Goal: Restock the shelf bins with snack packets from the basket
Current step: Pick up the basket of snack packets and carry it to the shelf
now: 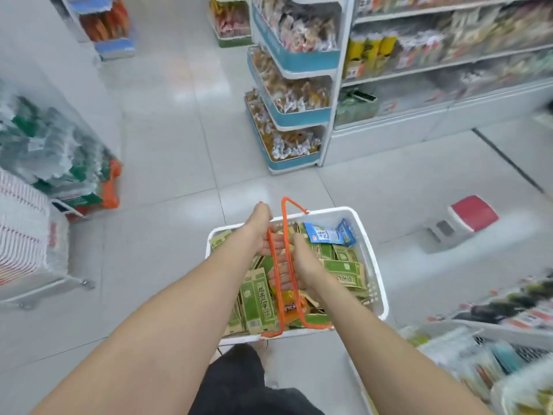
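The basket (344, 212) — heaped with packets (260, 298) just under the grip — is held by its handles (284, 217), round which the left hand (261, 229) and right hand (305, 265) are curled; the bins (299, 115), well ahead of the grip, are unreached, so nearly all restocking is judged left.

Two forearms (185, 310), bare from the lower frame edge up to the wrists, no sleeve on either. Left hand (263, 232) and right hand (302, 265) bare too. Bottom centre, a black garment (239, 381) — plain matte cloth, soft folds, over a leg — shorts or trousers, cannot tell.
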`<state>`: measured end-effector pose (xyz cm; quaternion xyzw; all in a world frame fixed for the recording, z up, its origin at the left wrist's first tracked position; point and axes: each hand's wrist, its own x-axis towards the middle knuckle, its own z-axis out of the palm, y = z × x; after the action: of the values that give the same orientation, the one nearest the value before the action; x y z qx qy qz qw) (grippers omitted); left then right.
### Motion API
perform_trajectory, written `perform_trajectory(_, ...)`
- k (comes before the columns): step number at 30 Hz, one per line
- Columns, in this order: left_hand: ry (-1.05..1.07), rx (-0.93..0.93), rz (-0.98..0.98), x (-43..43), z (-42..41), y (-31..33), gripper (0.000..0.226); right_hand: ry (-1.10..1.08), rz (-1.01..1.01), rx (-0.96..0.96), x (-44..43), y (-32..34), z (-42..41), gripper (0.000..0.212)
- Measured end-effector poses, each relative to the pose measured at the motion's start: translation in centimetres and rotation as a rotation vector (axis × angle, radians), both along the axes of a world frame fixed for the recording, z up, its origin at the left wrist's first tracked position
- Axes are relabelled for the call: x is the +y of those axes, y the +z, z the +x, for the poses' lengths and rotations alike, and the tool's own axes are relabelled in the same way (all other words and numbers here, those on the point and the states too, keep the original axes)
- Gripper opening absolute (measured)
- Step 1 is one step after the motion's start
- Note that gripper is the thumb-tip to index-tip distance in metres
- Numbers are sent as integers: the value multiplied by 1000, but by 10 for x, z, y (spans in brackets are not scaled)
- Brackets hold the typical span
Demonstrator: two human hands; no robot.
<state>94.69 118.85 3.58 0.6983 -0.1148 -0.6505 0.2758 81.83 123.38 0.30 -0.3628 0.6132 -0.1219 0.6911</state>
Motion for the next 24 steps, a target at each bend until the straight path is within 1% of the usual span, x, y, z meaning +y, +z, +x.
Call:
perform_trajectory(2, -54, 18, -8, -55, -36, -7, 46, -67, -12, 8, -45, -3, -34, 76)
perform_trajectory(8, -145, 88, -37, -214, -138, -24, 34, -241, -34, 77, -186, -4, -126, 63)
perform_trajectory(11, -198, 108, -45, -280, -184, -25, 32, -317, -39, 110, -247, -5, -168, 62)
perform_trajectory(15, -212, 105, -64, -371, -245, -20, 27, -391, -57, 98, -334, -8, -223, 57)
perform_trajectory(19, -181, 77, -52, -467, -304, -29, 18, -412, -63, 101, -431, -16, -281, 52)
perform_trajectory(24, -128, 39, -26, -587, -378, -50, 14, -323, -21, 38, -558, -31, -360, 46)
